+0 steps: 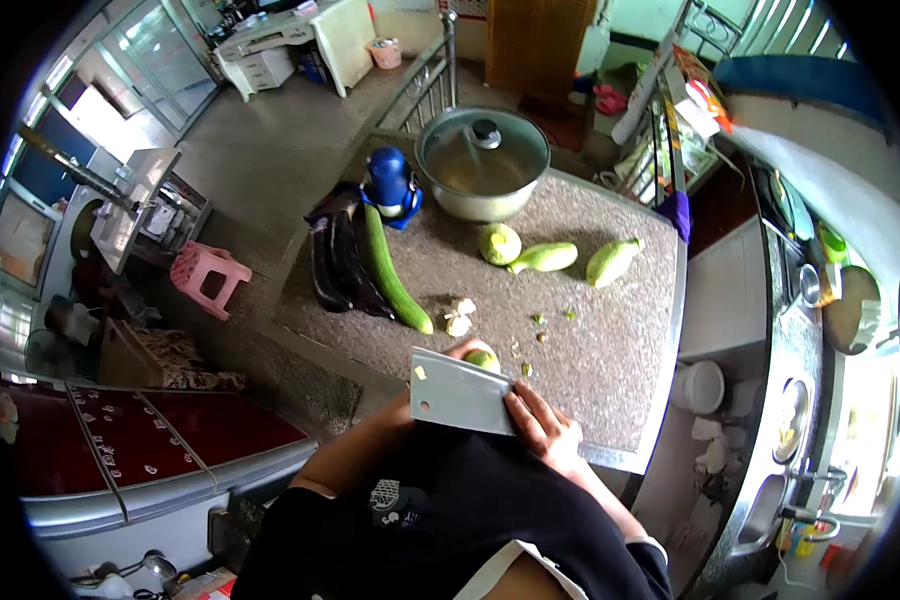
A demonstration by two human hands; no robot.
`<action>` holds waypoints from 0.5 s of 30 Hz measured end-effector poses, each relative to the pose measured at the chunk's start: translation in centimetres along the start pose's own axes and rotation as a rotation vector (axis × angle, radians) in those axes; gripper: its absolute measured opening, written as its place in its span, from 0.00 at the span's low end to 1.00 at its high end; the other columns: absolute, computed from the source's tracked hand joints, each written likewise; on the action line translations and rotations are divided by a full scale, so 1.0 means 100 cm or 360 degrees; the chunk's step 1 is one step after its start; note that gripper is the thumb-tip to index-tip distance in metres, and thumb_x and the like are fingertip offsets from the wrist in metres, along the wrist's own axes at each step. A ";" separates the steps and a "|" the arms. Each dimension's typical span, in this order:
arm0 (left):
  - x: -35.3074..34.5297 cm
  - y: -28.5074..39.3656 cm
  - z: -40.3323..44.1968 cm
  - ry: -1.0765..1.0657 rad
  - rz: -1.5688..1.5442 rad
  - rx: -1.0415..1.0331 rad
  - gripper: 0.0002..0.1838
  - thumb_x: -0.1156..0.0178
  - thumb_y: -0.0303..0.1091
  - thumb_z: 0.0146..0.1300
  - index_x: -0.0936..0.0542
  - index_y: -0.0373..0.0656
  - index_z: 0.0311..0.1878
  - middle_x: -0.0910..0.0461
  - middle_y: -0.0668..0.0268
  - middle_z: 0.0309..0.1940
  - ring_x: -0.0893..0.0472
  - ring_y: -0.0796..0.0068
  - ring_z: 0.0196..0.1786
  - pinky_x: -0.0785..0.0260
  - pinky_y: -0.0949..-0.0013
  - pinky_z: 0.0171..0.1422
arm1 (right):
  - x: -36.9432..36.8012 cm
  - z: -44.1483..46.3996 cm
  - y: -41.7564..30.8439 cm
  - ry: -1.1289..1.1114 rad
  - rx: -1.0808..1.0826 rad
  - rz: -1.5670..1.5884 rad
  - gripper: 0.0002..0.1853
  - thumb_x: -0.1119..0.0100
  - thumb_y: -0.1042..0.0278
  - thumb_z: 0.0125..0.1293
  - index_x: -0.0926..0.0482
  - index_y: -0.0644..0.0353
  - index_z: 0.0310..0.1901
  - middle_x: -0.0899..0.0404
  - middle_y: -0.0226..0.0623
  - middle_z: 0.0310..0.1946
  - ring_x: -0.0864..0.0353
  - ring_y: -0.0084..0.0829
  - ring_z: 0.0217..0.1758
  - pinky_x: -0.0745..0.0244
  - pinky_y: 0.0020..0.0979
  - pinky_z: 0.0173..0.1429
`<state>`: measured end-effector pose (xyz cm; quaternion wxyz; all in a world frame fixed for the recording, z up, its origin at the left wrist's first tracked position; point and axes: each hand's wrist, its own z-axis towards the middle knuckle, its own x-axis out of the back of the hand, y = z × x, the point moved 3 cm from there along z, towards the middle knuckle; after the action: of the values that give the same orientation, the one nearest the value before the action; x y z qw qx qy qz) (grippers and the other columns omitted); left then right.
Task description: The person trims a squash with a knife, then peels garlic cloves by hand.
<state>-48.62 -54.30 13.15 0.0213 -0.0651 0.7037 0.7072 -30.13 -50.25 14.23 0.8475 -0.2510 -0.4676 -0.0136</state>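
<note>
cleaver (462, 394): long axis crosswise, tip left | right hand (544, 420): clasps it | left hand (463, 347): grip unclear

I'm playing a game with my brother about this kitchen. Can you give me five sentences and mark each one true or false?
1. The right hand holds a cleaver. True.
2. The pot is uncovered. False: a glass lid covers it.
3. The cucumber lies beside the eggplants. True.
4. The stool is yellow. False: it is pink.
5. The garlic is inside the pot. False: it lies on the speckled tabletop.
</note>
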 end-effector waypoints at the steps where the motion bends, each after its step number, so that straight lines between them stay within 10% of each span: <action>1: 0.009 -0.035 0.009 -0.0159 -0.0045 0.0230 0.13 0.47 0.36 0.61 0.30 0.44 0.48 0.27 0.71 0.35 0.27 0.85 0.39 0.32 0.78 0.45 | 0.001 0.001 0.000 0.0005 0.0018 -0.0005 0.24 0.43 0.70 0.52 0.27 0.61 0.53 0.26 0.51 0.50 0.18 0.38 0.37 0.21 0.32 0.36; 15: 0.001 -0.009 0.005 0.0019 0.0107 0.0290 0.20 0.43 0.35 0.58 0.32 0.41 0.53 0.26 0.67 0.37 0.27 0.80 0.41 0.33 0.73 0.47 | 0.001 0.000 0.000 0.0031 0.0009 -0.0071 0.25 0.45 0.67 0.52 0.28 0.60 0.55 0.27 0.47 0.52 0.21 0.30 0.31 0.24 0.28 0.32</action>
<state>-48.62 -53.83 12.20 -0.0009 -0.0435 0.7669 0.6403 -30.11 -50.27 14.32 0.8523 -0.2378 -0.4647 -0.0336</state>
